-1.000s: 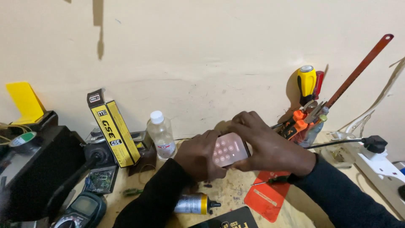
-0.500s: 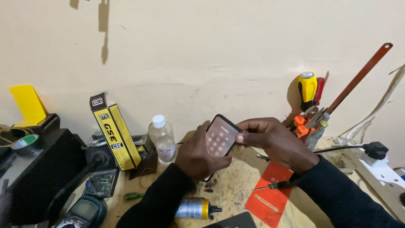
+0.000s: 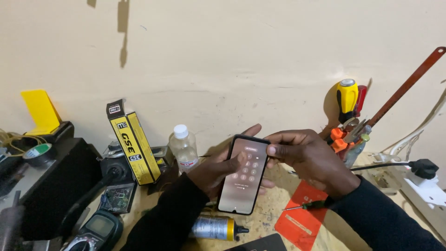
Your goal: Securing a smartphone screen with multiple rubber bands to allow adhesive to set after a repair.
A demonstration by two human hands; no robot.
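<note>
A black smartphone [image 3: 244, 175] stands upright in the middle of the view, its lit screen showing a round-button keypad. My left hand [image 3: 211, 170] cradles it from behind and from the left, fingers spread along its back. My right hand [image 3: 309, 158] pinches the phone's upper right edge, thumb on the front near the top corner. Both arms wear dark sleeves.
On the bench: a yellow and black box [image 3: 134, 143], a clear plastic bottle [image 3: 184, 148], a small yellow-capped tube [image 3: 213, 228], a multimeter [image 3: 97, 229], a circuit board [image 3: 117, 197], a red card with a thin screwdriver [image 3: 302, 214]. Screwdrivers and pliers [image 3: 348, 116] stand right, next to a power strip [image 3: 427, 188].
The phone has turned from tilted and small between both hands to upright with its full screen facing me. My right hand shifted from covering it to gripping its top right edge.
</note>
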